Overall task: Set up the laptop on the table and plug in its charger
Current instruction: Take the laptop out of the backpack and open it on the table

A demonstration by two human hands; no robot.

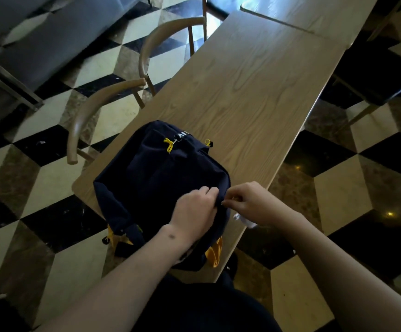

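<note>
A dark navy backpack [156,178] with yellow zipper pulls and yellow straps lies flat on the near end of a long wooden table [249,92]. My left hand [194,207] pinches the fabric at the bag's near right edge. Right beside it, my right hand [249,200] has its fingers pinched together at the same edge, apparently on a zipper pull hidden under the fingertips. A small white thing [245,220] shows under my right wrist. No laptop or charger is in sight.
Two curved-back wooden chairs [91,109] stand along the table's left side, and a dark-seated chair [381,85] stands at the right. A second table [314,13] adjoins the far end. The floor is a black, cream and brown cube-pattern tile.
</note>
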